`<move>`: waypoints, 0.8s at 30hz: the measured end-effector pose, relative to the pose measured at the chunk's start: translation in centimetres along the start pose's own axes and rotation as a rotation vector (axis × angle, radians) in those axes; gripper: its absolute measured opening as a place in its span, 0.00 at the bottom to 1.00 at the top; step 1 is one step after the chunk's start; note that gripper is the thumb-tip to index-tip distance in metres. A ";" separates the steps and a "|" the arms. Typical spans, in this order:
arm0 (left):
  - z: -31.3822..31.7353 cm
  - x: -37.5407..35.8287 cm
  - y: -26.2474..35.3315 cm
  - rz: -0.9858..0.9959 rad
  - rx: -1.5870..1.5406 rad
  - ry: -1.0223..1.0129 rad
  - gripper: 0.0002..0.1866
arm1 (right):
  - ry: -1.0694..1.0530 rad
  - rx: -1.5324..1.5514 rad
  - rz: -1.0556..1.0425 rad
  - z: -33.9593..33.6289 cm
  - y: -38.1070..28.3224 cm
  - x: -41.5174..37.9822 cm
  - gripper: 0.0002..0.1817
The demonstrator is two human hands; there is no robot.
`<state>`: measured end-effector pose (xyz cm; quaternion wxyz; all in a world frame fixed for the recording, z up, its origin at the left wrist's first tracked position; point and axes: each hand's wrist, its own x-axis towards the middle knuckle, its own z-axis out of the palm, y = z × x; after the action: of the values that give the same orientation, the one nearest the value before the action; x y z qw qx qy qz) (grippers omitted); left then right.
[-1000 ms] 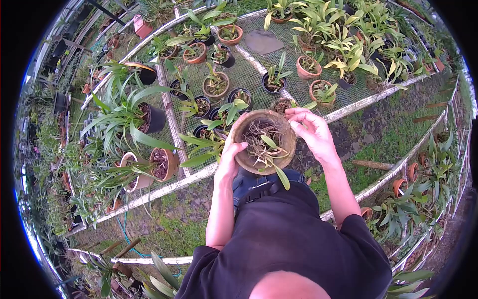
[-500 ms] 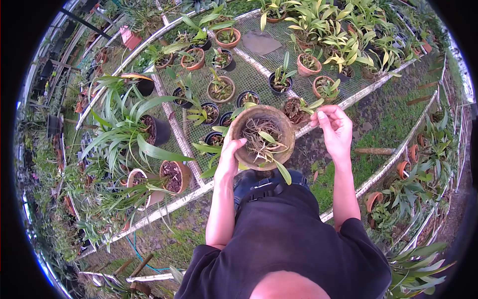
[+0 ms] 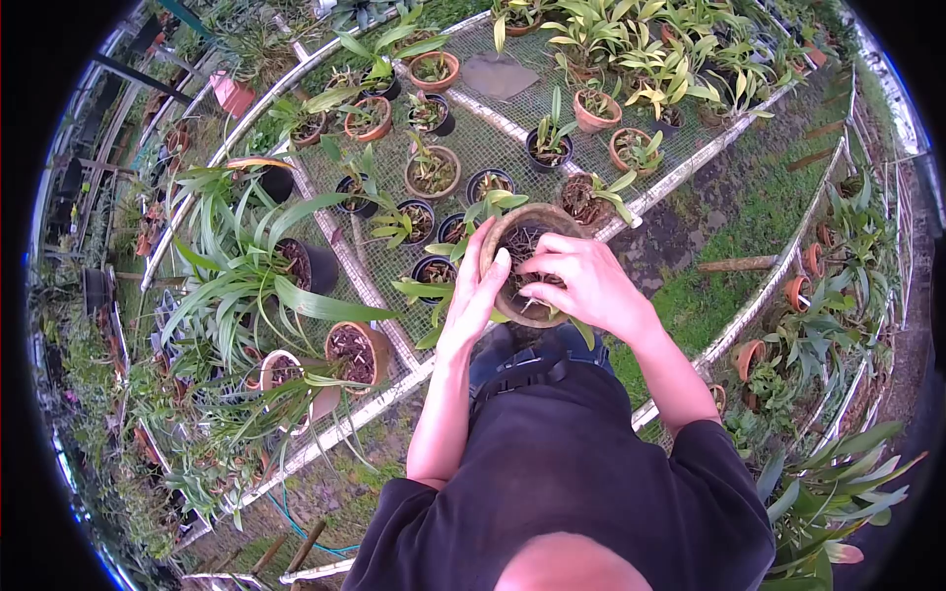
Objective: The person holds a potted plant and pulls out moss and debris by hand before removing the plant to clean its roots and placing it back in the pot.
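My left hand [image 3: 478, 288] is closed on the left side of a round clay pot [image 3: 510, 220], thumb over the rim. Inside the pot is a tangle of pale, dry roots [image 3: 518, 242] belonging to a leafy plant, and one of its green leaves [image 3: 587, 336] hangs over the near rim. My right hand [image 3: 589, 284] reaches in from the right, its bent fingers curled on the roots; the fingertips are partly hidden among them. Just beyond the pot, a brown root clump with green leaves [image 3: 585, 200] lies on the mesh bench's edge.
The wire mesh bench [image 3: 488, 126] with white rails carries several small potted plants. A large strap-leaved plant in a black pot [image 3: 313, 266] stands at left, near a terracotta pot of bark [image 3: 357, 356]. On the right, a grassy path [image 3: 690, 295] runs beside another planted bench.
My right hand has moved left and down, from beside the pot into it, onto the roots. The pot has shifted slightly right with my left hand.
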<state>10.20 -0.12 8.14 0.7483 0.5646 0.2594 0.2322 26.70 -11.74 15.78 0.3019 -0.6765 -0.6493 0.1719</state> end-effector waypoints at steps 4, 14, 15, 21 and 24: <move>-0.6 -0.6 -0.6 -0.007 0.059 -0.020 0.43 | -0.005 -0.061 0.033 1.0 -0.5 0.2 0.14; -0.8 -1.5 -0.5 -0.005 0.094 0.004 0.44 | 0.011 -0.111 0.104 1.4 -0.6 0.0 0.08; -0.7 -1.4 -0.5 0.002 0.076 -0.004 0.44 | -0.003 -0.117 0.112 1.3 -0.5 0.0 0.08; 0.2 -0.7 -0.9 -0.011 0.106 0.045 0.44 | -0.036 -0.119 0.073 0.9 1.1 0.3 0.11; 0.9 -0.1 -1.2 -0.006 0.119 0.075 0.44 | -0.032 -0.088 0.033 0.6 2.5 0.9 0.13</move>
<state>10.81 -1.11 7.21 0.7038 0.5982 0.3024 0.2352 28.33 -10.71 13.93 0.2586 -0.6970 -0.6497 0.1587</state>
